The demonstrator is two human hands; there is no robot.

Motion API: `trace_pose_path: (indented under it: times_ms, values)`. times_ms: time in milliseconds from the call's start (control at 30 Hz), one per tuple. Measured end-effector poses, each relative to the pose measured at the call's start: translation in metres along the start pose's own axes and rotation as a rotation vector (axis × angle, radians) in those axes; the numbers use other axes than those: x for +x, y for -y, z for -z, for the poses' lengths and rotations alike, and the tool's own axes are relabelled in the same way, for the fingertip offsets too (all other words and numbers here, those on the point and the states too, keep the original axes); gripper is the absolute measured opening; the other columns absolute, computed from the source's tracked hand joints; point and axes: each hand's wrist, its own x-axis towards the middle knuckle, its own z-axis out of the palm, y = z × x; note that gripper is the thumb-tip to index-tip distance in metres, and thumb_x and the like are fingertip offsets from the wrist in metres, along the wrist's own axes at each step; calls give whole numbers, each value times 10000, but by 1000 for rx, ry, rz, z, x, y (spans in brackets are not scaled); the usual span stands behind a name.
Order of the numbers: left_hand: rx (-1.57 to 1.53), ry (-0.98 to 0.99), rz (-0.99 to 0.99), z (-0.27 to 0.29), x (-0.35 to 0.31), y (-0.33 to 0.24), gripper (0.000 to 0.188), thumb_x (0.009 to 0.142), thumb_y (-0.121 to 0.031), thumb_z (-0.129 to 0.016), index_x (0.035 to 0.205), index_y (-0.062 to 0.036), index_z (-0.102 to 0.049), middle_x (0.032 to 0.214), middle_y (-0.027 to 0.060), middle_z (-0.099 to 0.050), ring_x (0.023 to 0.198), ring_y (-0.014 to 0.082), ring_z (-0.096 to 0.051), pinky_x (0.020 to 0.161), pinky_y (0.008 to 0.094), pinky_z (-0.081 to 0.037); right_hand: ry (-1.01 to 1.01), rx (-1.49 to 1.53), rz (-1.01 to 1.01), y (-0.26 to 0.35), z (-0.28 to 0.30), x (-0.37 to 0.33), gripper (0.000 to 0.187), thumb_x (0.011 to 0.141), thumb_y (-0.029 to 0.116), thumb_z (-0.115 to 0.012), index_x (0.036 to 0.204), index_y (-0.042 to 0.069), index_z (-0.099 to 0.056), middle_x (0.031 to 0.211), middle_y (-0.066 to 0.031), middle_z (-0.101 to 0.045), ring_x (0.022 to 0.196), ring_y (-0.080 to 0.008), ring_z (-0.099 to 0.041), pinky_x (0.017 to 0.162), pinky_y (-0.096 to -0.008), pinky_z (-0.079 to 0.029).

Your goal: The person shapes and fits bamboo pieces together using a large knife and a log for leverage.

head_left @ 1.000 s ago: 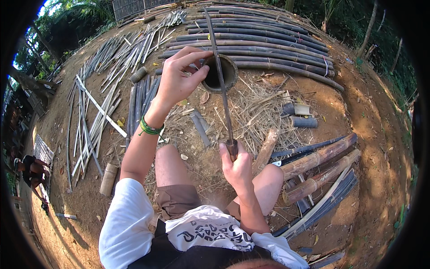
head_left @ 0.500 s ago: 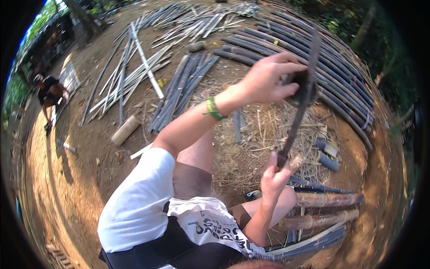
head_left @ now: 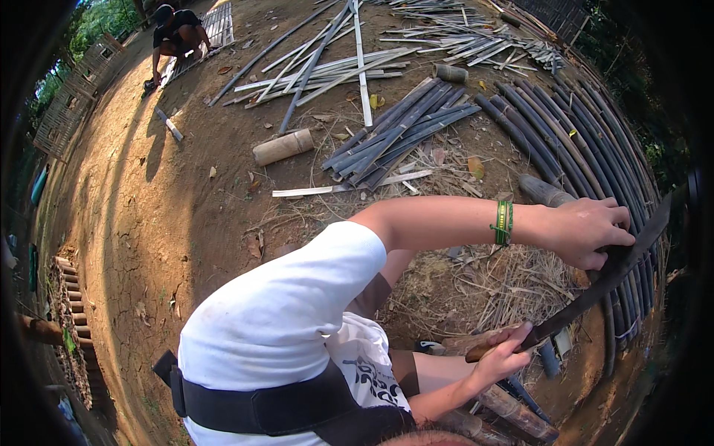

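My right hand [head_left: 504,358] is closed round the wooden handle of a machete [head_left: 606,286], at the lower right. Its long dark blade slants up and away to the right. My left hand [head_left: 591,232], with a green and yellow band at the wrist, is at the blade's far part, fingers curled round something dark. The hand and blade mostly hide that thing, so its kind cannot be told. A grey bamboo length [head_left: 544,191] shows just beyond this hand; whether the hand touches it is unclear. Straw-like shavings [head_left: 513,293] lie on the ground beneath.
Dark bamboo poles [head_left: 595,141] lie in a row at right. Split dark strips [head_left: 405,137], pale strips [head_left: 327,74] and a short bamboo section [head_left: 283,147] are farther off. Brown bamboo poles [head_left: 517,412] lie beside my leg. Another person [head_left: 177,33] crouches at the far left.
My view has swung, so the ground things sit differently. The machete has tipped from nearly upright to slanting right. My left arm now reaches farther out to the right; my right hand keeps the handle.
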Motion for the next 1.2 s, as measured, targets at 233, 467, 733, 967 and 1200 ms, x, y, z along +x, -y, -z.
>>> trace_pose_path:
  times_ms: [233,467,733,967,1200]
  values:
    - [-17,-14,-4,1,0,2,555,756,-167,-718,1298,-58,-666,1243,159,-593,1146,347,-574,871,467,-565,-36,27,110,-12,-6,5,456,1086,336,-566,747,42,-485,617,-9,-452,504,-104,-443,459,-277,-358]
    - [-12,-42,1,4,-4,6,554,747,-157,-707,1292,-65,-671,1224,162,-599,1095,346,-571,855,463,-568,-16,9,97,-10,-10,5,461,1089,344,-557,765,18,-518,617,-24,-479,502,-119,-462,464,-281,-363]
    - [-8,-92,30,-5,-3,15,556,712,-207,-744,1257,-101,-703,1203,153,-615,1094,351,-586,858,484,-563,-20,-42,150,-12,-11,10,454,1092,337,-552,775,14,-512,614,-27,-471,503,-128,-451,473,-295,-355]
    - [8,-117,33,-3,-7,14,548,709,-203,-742,1244,-92,-704,1196,153,-617,1086,354,-587,851,482,-570,-31,-23,154,-12,-15,8,455,1092,332,-554,769,14,-519,614,-21,-466,508,-121,-439,473,-290,-342]
    - [-1,-118,42,-1,-9,13,542,714,-203,-738,1242,-84,-702,1198,154,-617,1094,355,-589,864,481,-572,-4,-49,126,-15,-12,8,446,1094,325,-542,786,2,-529,610,-25,-472,516,-126,-451,481,-295,-348]
